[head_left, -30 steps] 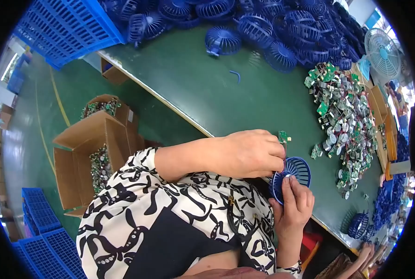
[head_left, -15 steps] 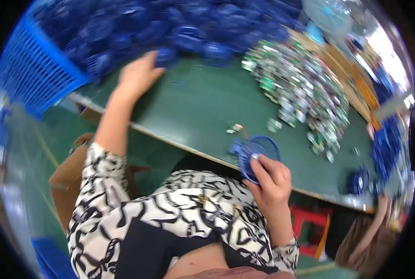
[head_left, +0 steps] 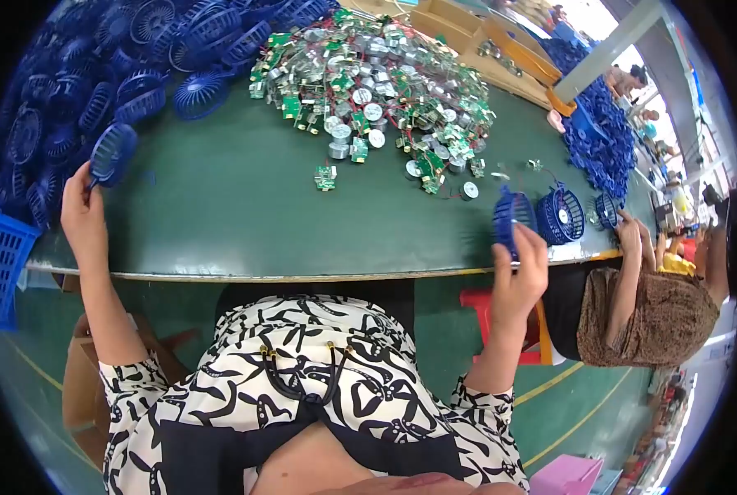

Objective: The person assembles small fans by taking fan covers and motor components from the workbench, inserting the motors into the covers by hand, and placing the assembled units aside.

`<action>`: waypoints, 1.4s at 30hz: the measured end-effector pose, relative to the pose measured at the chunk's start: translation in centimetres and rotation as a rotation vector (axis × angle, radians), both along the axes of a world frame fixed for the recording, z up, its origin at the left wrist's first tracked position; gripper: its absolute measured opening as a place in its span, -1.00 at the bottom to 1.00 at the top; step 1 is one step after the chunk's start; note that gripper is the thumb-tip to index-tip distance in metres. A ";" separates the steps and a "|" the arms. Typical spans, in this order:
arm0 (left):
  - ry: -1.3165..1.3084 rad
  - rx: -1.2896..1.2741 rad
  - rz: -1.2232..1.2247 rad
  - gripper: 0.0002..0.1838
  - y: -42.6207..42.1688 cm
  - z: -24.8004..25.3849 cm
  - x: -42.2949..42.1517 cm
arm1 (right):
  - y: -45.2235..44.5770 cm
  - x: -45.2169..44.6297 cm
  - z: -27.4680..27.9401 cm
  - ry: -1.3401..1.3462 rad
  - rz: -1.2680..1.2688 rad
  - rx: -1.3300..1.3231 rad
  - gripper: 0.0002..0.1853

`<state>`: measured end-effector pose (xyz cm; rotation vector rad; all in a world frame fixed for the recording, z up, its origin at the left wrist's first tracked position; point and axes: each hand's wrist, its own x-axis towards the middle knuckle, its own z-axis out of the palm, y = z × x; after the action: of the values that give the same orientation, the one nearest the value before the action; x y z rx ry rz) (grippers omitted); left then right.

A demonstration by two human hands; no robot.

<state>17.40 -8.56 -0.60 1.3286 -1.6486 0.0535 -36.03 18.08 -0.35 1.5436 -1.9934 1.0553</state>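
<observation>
My left hand (head_left: 84,206) is closed on a blue fan cage (head_left: 113,154) at the left, beside a large heap of blue cages (head_left: 63,95). Over at the right, my right hand (head_left: 521,276) grips another blue cage (head_left: 514,219) near the table's front edge. Just beyond it a further blue cage (head_left: 561,216) with a round motor inside stands on the green table (head_left: 236,198). A heap of small motors and green circuit boards (head_left: 377,82) lies at the back middle, with one loose board (head_left: 325,177) in front.
A blue crate (head_left: 1,260) stands at the left edge. A co-worker in a brown top (head_left: 649,318) sits at the right, hands at a small cage. Cardboard trays (head_left: 500,54) lie at the back, and a red stool (head_left: 477,318) is below the table.
My left hand has gone from the shared cage to the left heap and taken hold of another cage. My right hand has carried its cage rightwards. The view has turned to the right.
</observation>
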 end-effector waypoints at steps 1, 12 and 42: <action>-0.093 0.016 0.040 -0.60 0.8 0.5 -0.8 | 0.0 -1.3 0.2 -0.003 -0.066 0.043 -0.62; -0.191 -0.120 -0.517 -0.60 9.4 1.4 -13.6 | -5.6 3.1 2.0 0.150 0.022 0.153 -0.66; -0.190 0.118 -1.044 -0.68 9.0 0.7 -14.5 | -5.3 9.9 2.2 -0.006 0.213 0.353 -0.58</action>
<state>2.86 0.47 0.08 0.4126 -2.3468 -0.5551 -26.15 12.76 1.89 1.9722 -2.1413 0.8116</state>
